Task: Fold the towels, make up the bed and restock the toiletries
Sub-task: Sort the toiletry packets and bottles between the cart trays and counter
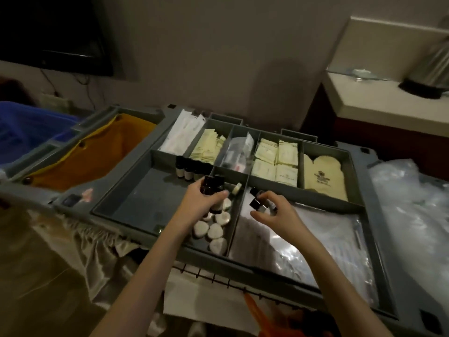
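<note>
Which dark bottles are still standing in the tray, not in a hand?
The row of small dark bottles at the back of the big left compartment, upright against the divider. The others are held in the left hand and right hand.

Both bare forearms reached forward and inward, nearly meeting. The left hand (202,198) was curled, knuckles up, fingers and thumb wrapped in a grip. The right hand (274,211) lay just beside it, fingers bent in a pinch, thumb stretched leftward below.
</note>
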`<state>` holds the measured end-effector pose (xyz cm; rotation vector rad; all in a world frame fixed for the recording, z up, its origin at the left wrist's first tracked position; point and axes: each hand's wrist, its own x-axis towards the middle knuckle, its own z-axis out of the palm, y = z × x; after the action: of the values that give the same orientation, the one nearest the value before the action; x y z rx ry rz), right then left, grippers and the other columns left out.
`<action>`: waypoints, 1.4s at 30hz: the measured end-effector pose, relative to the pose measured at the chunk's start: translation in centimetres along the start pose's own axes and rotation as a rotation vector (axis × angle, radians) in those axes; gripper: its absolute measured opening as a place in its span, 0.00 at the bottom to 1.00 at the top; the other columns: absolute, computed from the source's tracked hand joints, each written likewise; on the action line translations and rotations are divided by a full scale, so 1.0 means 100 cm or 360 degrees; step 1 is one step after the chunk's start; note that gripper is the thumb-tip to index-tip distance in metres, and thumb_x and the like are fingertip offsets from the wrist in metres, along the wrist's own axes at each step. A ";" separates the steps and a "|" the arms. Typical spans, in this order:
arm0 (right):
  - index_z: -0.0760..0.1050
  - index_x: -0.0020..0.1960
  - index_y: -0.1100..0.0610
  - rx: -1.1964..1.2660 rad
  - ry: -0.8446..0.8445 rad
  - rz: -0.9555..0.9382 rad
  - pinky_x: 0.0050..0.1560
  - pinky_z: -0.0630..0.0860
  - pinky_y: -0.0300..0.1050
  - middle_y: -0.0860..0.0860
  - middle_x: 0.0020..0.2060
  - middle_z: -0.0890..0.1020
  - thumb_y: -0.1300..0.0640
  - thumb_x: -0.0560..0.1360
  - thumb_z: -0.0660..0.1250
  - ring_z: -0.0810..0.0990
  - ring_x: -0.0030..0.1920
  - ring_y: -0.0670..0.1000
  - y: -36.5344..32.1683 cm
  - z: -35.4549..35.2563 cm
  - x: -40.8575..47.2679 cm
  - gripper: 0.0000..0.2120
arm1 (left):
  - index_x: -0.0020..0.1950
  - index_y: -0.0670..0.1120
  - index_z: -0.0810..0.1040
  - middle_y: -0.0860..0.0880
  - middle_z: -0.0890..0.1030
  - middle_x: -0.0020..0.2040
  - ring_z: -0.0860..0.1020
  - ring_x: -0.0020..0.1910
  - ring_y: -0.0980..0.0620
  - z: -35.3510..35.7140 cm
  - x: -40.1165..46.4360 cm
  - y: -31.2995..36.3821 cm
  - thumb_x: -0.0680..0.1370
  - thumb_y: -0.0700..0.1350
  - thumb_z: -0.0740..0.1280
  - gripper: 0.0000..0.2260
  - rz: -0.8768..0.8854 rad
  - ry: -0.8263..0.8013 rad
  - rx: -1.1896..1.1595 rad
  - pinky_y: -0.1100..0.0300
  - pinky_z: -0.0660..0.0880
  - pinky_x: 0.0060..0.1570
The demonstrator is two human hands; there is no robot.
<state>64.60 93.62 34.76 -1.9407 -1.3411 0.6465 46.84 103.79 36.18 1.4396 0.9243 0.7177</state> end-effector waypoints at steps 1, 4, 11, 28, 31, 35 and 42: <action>0.74 0.49 0.49 0.0008 0.0032 -0.0003 0.42 0.72 0.41 0.51 0.48 0.76 0.55 0.71 0.73 0.76 0.46 0.52 0.000 0.003 0.008 0.10 | 0.47 0.48 0.77 0.50 0.80 0.41 0.79 0.42 0.55 -0.002 0.010 -0.002 0.74 0.39 0.71 0.07 0.0007 -0.0017 0.0002 0.70 0.74 0.37; 0.74 0.47 0.50 0.0111 0.0090 -0.0035 0.40 0.71 0.39 0.49 0.45 0.76 0.56 0.71 0.72 0.75 0.45 0.51 -0.004 0.015 0.036 0.08 | 0.53 0.45 0.77 0.53 0.80 0.42 0.78 0.42 0.59 -0.010 0.037 -0.001 0.74 0.39 0.71 0.10 0.0015 -0.0066 0.0069 0.74 0.72 0.35; 0.73 0.47 0.47 0.0453 0.0070 0.0097 0.45 0.74 0.34 0.42 0.47 0.77 0.56 0.73 0.71 0.76 0.48 0.39 -0.023 0.048 0.094 0.08 | 0.50 0.50 0.75 0.54 0.79 0.42 0.77 0.39 0.60 -0.051 0.092 0.001 0.73 0.43 0.72 0.09 -0.0083 -0.0022 0.0183 0.73 0.71 0.28; 0.68 0.51 0.53 0.0645 0.0319 0.0345 0.34 0.79 0.42 0.43 0.45 0.80 0.61 0.73 0.70 0.82 0.36 0.49 -0.107 0.149 0.101 0.12 | 0.44 0.50 0.77 0.55 0.81 0.41 0.79 0.37 0.67 -0.160 0.117 -0.054 0.69 0.40 0.76 0.11 -0.0115 -0.0369 0.0207 0.75 0.71 0.34; 0.67 0.50 0.55 0.0577 0.0385 0.0376 0.37 0.78 0.42 0.45 0.43 0.79 0.62 0.73 0.69 0.80 0.39 0.49 -0.120 0.168 0.101 0.13 | 0.46 0.47 0.78 0.52 0.81 0.42 0.79 0.40 0.61 -0.174 0.120 -0.063 0.69 0.40 0.76 0.10 -0.0172 -0.0462 0.0177 0.71 0.74 0.36; 0.65 0.49 0.55 0.0506 0.0372 0.0562 0.32 0.72 0.34 0.51 0.42 0.74 0.62 0.73 0.67 0.74 0.37 0.44 -0.119 0.191 0.106 0.12 | 0.47 0.49 0.77 0.50 0.82 0.45 0.81 0.46 0.54 -0.184 0.122 -0.075 0.69 0.42 0.76 0.11 -0.0202 -0.0408 0.0097 0.64 0.76 0.42; 0.66 0.48 0.50 0.0422 0.0231 0.0739 0.35 0.75 0.38 0.49 0.44 0.78 0.58 0.73 0.70 0.79 0.42 0.46 -0.100 0.215 0.110 0.13 | 0.48 0.46 0.78 0.51 0.82 0.43 0.79 0.43 0.57 -0.181 0.124 -0.084 0.69 0.41 0.76 0.11 -0.0076 -0.0456 0.0315 0.70 0.72 0.35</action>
<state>46.86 111.78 28.35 -2.0413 -0.6758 0.8352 36.32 123.26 28.33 1.6390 0.8187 0.3782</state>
